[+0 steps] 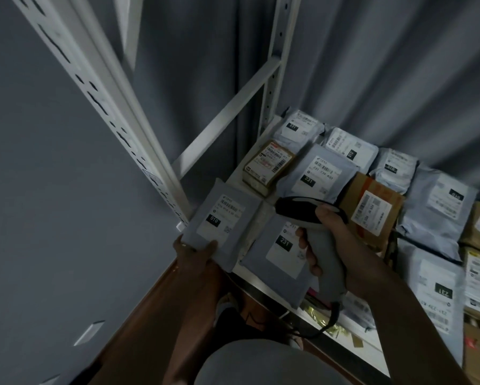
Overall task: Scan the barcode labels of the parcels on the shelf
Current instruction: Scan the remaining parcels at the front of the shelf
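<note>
My right hand [334, 240] grips a grey handheld barcode scanner [316, 232] by its handle, its dark head pointing left over the shelf's front corner. My left hand [195, 251] holds the near edge of a grey mailer parcel [222, 215] with a white label marked 010, tilted up at the shelf's left front corner. Beside it lies another grey mailer [280, 254] labelled 231, partly under the scanner. Behind are a small brown box [269, 166] and a grey mailer [320, 173] marked 231.
More grey mailers [438, 209] and cardboard boxes [372, 209] cover the white shelf [238, 269] toward the right. White slotted shelf uprights [105, 107] rise at the left. A grey curtain [372, 65] hangs behind. The scanner's cable [327, 320] dangles below the shelf edge.
</note>
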